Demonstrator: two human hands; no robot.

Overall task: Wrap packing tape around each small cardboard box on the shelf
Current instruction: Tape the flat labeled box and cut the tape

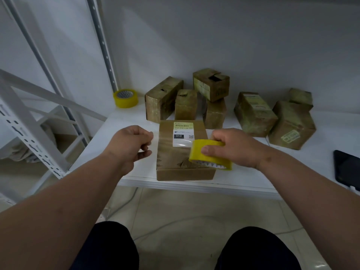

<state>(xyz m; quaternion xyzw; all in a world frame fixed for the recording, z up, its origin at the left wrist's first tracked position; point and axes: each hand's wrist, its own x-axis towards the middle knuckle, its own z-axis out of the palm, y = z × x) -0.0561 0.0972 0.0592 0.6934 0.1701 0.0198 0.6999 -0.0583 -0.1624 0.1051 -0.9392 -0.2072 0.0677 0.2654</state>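
A small brown cardboard box (175, 160) with a white and yellow label lies at the front edge of the white shelf (120, 121). My right hand (233, 147) grips a yellow roll of packing tape (200, 154) over the box's right front corner. A clear strip of tape (167, 141) stretches from the roll leftwards across the box top. My left hand (130, 145), just left of the box, pinches the strip's free end between thumb and fingers.
Several taped boxes stand behind, among them a long one (161, 98) at the left and one (292, 127) at the right. A second yellow tape roll (125, 98) sits at the back left. A dark tablet (346, 168) lies at the right edge. White rack posts (29, 125) rise at left.
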